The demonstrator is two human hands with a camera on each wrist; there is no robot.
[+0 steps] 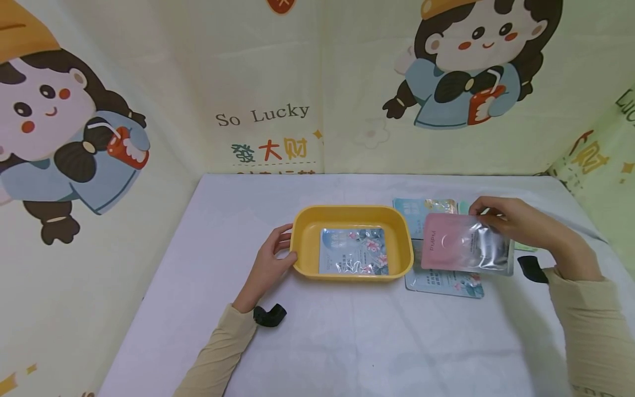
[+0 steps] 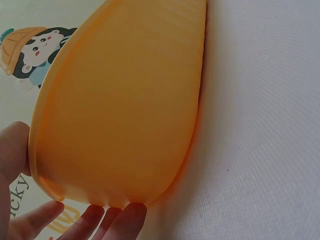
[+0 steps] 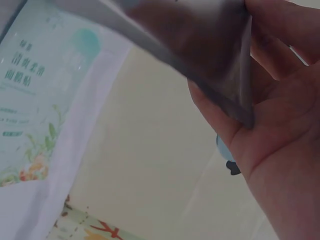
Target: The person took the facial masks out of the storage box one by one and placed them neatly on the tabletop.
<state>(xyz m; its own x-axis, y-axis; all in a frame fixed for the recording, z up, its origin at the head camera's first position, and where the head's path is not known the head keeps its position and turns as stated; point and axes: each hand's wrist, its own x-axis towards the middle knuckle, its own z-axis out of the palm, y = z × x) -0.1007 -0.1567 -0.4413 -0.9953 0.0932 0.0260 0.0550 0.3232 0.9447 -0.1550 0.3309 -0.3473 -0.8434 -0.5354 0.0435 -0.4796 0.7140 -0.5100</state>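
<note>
My left hand (image 1: 268, 264) holds the left end of a yellow plastic tray (image 1: 303, 242). In the left wrist view its thumb is at the rim and its fingertips (image 2: 131, 215) press the outer wall. Inside the tray lies a blue face mask packet (image 1: 347, 252) with pink flowers. My right hand (image 1: 531, 223) pinches the upper right edge of a pink and silver face mask packet (image 1: 448, 242), tilted over other packets to the right of the tray. The right wrist view shows this packet's silver side (image 3: 200, 45) between thumb and fingers.
Under the held packet lie a light blue packet (image 1: 409, 208) and a flowered blue packet (image 1: 441, 283), both partly covered. A green-white packet (image 3: 30, 95) lies there too. A white cloth (image 1: 347, 342) covers the table, with printed cartoon curtains (image 1: 357, 99) behind and beside it.
</note>
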